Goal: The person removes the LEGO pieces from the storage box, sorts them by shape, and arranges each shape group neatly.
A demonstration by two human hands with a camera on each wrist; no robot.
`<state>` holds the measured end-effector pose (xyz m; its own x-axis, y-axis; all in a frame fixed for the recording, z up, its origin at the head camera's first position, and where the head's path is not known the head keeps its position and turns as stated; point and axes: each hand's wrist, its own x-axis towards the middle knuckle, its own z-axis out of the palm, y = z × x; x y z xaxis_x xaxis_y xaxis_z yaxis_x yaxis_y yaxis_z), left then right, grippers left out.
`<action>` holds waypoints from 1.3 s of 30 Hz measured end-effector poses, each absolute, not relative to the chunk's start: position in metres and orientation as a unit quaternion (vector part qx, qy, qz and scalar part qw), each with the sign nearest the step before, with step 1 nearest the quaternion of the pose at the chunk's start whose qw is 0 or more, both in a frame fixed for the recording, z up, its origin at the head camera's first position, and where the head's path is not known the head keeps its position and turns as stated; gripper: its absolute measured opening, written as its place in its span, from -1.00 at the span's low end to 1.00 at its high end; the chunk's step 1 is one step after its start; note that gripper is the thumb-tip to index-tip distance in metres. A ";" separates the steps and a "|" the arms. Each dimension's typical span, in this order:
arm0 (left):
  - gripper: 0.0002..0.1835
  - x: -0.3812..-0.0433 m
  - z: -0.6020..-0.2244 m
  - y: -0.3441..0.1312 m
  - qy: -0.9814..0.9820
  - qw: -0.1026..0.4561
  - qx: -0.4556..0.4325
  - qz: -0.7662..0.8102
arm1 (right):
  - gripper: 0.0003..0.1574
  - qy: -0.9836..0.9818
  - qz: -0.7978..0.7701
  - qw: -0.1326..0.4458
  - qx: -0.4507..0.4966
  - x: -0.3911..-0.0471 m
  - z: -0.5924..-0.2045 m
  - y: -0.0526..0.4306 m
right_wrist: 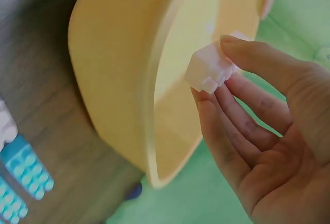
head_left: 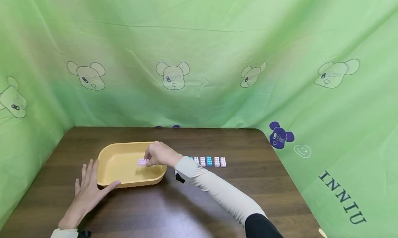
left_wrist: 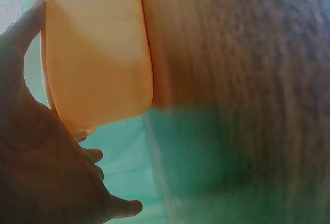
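Observation:
A pale pink toy building brick (head_left: 141, 162) with studs is pinched between the thumb and fingertips of my right hand (head_left: 161, 154), over the inside of a yellow plastic basin (head_left: 133, 184). In the right wrist view the brick (right_wrist: 205, 68) is held above the basin's opening, past its near rim. My left hand (head_left: 88, 189) is spread against the basin's left end, its thumb along the front rim and its fingers straight along the side. The left wrist view has the thumb at the rim, beside the smooth outer wall (left_wrist: 98, 53).
Right of the basin stands a row of pink and blue bricks (head_left: 209, 161), partly covered by the right forearm. Blue bricks (right_wrist: 28, 167) also lie beside the basin in the right wrist view. A green printed cloth (head_left: 205, 103) hangs behind and beside the brown wooden table (head_left: 242, 196).

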<state>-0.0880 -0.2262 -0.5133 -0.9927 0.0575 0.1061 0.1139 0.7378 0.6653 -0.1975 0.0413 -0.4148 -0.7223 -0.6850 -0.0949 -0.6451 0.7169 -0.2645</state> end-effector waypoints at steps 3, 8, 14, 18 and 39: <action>0.33 -0.087 -0.514 -0.227 -0.932 0.040 -0.046 -0.358 | -0.80 0.923 -0.121 0.094 -0.353 -0.193 -0.409 0.055; 0.33 -0.087 -0.514 -0.227 -0.932 0.041 -0.048 -0.357 | -0.83 0.930 -0.129 0.089 -0.334 -0.184 -0.404 0.077; 0.33 -0.087 -0.513 -0.226 -0.933 0.042 -0.048 -0.355 | -0.86 0.932 -0.139 0.076 -0.326 -0.174 -0.404 0.100; 0.32 -0.087 -0.513 -0.226 -0.933 0.043 -0.049 -0.354 | -0.84 0.935 -0.144 0.066 -0.317 -0.168 -0.404 0.115; 0.32 -0.085 -0.511 -0.226 -0.932 0.035 -0.050 -0.356 | -0.84 0.946 -0.133 0.052 -0.291 -0.141 -0.452 0.165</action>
<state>-0.0854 -0.2257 -0.5114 -0.9925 0.0682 0.1010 0.1182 0.7412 0.6608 -0.1410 0.1648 -0.4523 -0.8250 -0.5648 -0.0211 -0.5370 0.7949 -0.2824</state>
